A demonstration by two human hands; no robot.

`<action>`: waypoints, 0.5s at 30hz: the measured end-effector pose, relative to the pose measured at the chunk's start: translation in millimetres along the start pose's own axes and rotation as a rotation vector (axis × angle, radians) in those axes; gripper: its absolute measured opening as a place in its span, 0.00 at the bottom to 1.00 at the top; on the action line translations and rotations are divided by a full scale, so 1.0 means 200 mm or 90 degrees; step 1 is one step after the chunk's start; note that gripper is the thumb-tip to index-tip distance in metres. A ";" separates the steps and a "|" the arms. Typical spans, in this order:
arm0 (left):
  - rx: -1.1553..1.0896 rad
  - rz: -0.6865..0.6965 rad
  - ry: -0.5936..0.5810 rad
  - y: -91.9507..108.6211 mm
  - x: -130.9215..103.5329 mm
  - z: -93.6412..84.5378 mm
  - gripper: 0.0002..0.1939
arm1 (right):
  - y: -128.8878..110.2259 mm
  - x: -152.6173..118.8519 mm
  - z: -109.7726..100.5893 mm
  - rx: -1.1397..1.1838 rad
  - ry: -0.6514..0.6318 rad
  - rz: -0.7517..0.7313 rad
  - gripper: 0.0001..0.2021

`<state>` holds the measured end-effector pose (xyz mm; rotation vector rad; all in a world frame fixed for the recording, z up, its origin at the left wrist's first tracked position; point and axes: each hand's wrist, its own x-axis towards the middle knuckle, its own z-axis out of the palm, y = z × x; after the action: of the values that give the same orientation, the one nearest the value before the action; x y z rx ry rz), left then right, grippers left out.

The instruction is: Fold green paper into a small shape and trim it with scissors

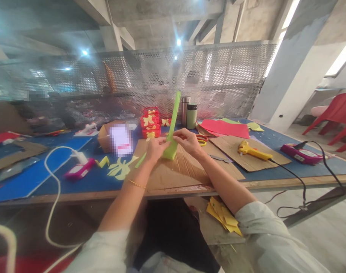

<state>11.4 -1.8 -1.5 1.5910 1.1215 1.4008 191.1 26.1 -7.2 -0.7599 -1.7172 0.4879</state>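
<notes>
Over the cardboard sheet (pixel 187 172), both my hands pinch a green paper strip (pixel 175 112) that stands upright, with a wider folded part at its lower end. My left hand (pixel 158 147) grips it from the left, fingers closed. From the right, my right hand (pixel 188 141) closes its thumb and fingers on the same strip. Pale green cut-paper petals (pixel 122 168) lie left of my left wrist. Just beyond my right hand are scissors with red and yellow handles (pixel 202 140). A craft knife (pixel 219 158) lies right of my right forearm.
Red boxes with yellow bows (pixel 150 123) and two flasks (pixel 191 115) stand at the back. A yellow glue gun (pixel 255 151) rests on cardboard at right, its cord running to a purple power strip (pixel 301 154). Red paper (pixel 226 129) lies behind. Another purple power strip (pixel 79 169) sits left.
</notes>
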 end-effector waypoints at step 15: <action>0.020 0.071 -0.012 0.01 -0.01 0.01 0.20 | -0.03 0.00 0.00 -0.033 0.028 -0.038 0.11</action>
<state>14.5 -5.3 -0.7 1.7085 1.0628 1.4437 188.8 20.9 -3.7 -0.7494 -1.7120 0.3851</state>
